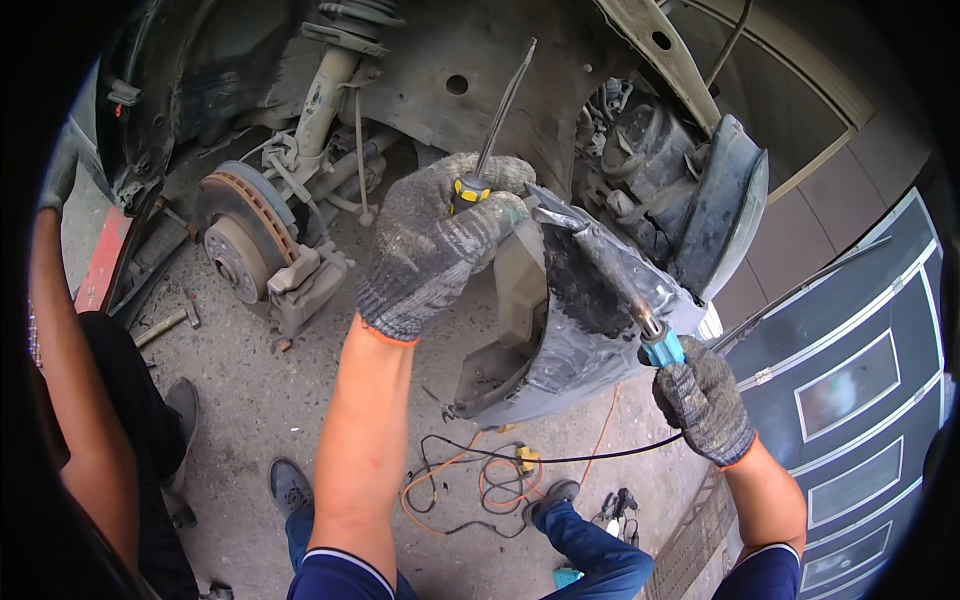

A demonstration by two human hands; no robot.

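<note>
My left hand [440,240], in a grey knit glove, is closed round a screwdriver with a yellow-and-black handle [469,194]; its metal shaft points up and away. The thumb and fingertips of that hand lie by the upper edge of a scuffed grey bumper [590,350]. My right hand [705,402], gloved alike, grips a soldering iron by its blue handle [663,347]. The iron's long metal barrel slants up and left across the bumper's dark patch, with its tip close to the left hand. Whether the tip touches the plastic, I cannot tell.
A brake disc [245,235] and strut [325,100] stand at the left in the open wheel arch. A black cord [600,457] runs from the right hand to tangled cables on the floor. Another person's arm [90,430] is at far left; a dark panelled door [850,390] stands right.
</note>
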